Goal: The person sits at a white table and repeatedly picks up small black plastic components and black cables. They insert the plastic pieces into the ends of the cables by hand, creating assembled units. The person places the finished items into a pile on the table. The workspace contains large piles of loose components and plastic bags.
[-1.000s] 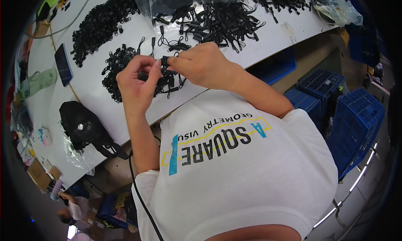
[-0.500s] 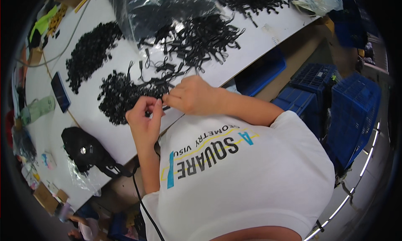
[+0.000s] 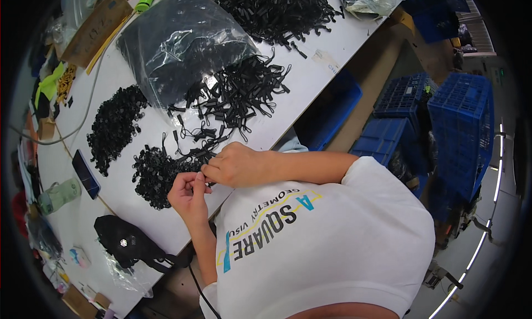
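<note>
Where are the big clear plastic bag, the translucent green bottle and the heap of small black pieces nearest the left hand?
Clear plastic bag (image 3: 183, 46): head view, middle of its top.
Translucent green bottle (image 3: 60, 196): head view, its side.
Heap of small black pieces (image 3: 154, 176): head view, near its middle.

I see little loop pieces (image 3: 252, 86) that are all black, on a white table (image 3: 145, 216). The big plastic bag (image 3: 183, 36) is see-through and looks grey and black. The shirt (image 3: 338, 241) is white, with black letters, blue bits and a yellow line. From my faraway seat I can also see blue crates (image 3: 460, 119) with a grid pattern, a pale green bottle (image 3: 60, 196), a brown box (image 3: 94, 36) and a black pouch (image 3: 123, 238).
</note>
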